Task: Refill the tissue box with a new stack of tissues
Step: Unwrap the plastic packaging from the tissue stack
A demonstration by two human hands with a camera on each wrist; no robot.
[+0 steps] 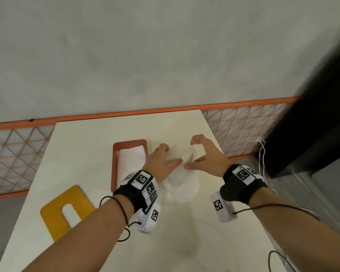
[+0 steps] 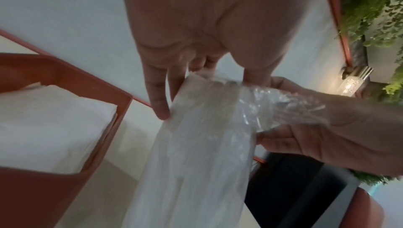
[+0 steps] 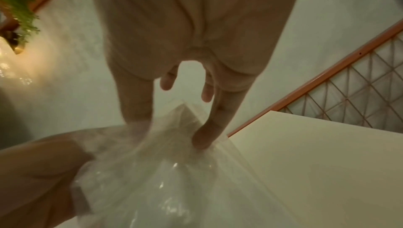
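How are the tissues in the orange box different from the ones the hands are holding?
The tissues in the orange box lie bare and flat inside the orange box; the wrapped tissue pack is covered in clear crinkly plastic. The boxed ones are untouched; the pack is gripped at its top by the left hand and right hand. Both are white and on the table.

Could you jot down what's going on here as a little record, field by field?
Surface: cream table
Tissue box: orange, open, white tissues inside
Lid: yellow, slotted, lying near the box
Left hand: pinches the clear plastic wrapper
Right hand: pinches the same wrapper
Stage: tissues in box, lid not yet on
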